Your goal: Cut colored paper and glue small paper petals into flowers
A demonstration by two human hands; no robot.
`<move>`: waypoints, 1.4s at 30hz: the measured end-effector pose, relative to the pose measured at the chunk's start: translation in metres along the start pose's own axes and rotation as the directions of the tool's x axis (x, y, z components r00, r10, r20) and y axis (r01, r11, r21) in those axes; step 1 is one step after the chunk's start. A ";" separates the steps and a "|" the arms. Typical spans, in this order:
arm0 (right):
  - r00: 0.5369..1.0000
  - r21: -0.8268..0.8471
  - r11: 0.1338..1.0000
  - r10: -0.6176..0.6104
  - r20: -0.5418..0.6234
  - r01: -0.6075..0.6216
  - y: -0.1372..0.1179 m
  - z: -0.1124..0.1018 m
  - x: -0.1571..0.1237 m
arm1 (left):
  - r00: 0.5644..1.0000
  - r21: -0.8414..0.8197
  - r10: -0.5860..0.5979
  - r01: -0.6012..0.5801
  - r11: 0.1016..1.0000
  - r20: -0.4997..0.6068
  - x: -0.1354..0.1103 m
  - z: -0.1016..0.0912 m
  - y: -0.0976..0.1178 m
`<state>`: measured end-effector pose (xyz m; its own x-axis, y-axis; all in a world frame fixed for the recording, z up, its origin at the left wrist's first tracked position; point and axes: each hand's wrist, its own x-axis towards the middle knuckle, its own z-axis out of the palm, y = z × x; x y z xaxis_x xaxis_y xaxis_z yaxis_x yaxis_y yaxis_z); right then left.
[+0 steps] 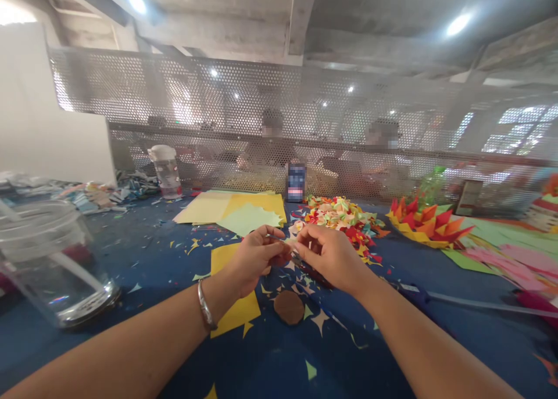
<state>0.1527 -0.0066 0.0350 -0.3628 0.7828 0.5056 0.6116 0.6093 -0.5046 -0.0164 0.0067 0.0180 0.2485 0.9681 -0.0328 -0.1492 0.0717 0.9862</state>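
My left hand (257, 256), with a silver bangle at the wrist, is closed in a pinch at the middle of the table. Fingertips of my right hand (329, 253) meet it from the other side, also pinched. Between them is a small pale paper piece (290, 242), mostly covered by the fingers. Under my left wrist lies a yellow paper sheet (235, 314). A round brown disc (289, 307) rests below the hands among star-shaped paper scraps (320, 322). Just beyond my right hand is a heap of small coloured folded paper pieces (342, 213).
Stacked yellow and pale green sheets (257, 207) lie behind the hands, near an upright phone (296, 182). At left stand a clear plastic jug (47, 265) and a lidded cup (165, 172). Rightward are a red-yellow paper flower (429, 224) and a glue gun (410, 292).
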 end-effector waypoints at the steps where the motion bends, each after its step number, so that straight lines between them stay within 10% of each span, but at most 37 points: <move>1: 1.000 -0.001 1.000 0.001 0.004 -0.001 0.000 0.000 0.000 | 1.000 0.009 0.020 -0.020 1.000 0.001 0.001 0.000 0.000; 14: 1.000 0.068 0.997 0.023 0.016 -0.024 0.001 -0.002 -0.001 | 0.967 0.149 0.252 -0.255 0.955 0.036 0.006 -0.006 -0.003; 23: 0.995 0.141 0.985 0.098 -0.013 -0.096 0.011 -0.004 0.002 | 0.843 0.146 0.460 -0.510 0.847 0.279 0.003 -0.007 0.003; 29: 0.990 0.125 0.983 0.136 -0.023 -0.132 0.015 -0.008 0.005 | 0.876 0.196 0.448 -0.478 0.856 0.180 0.010 -0.015 -0.002; 35: 0.981 -0.010 0.982 0.189 -0.053 -0.190 0.026 -0.040 -0.008 | 0.886 0.207 0.460 -0.461 0.863 0.053 0.011 -0.018 0.002; 42: 0.903 -0.371 0.830 0.425 -0.064 -0.417 0.054 -0.092 -0.087 | 0.902 0.243 0.430 -0.428 0.870 0.047 0.007 -0.012 0.003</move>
<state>0.2820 -0.0532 0.0282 -0.0229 0.9578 0.2864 0.9198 0.1324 -0.3694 -0.0269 0.0164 0.0184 0.2049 0.8923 0.4023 -0.0035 -0.4103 0.9119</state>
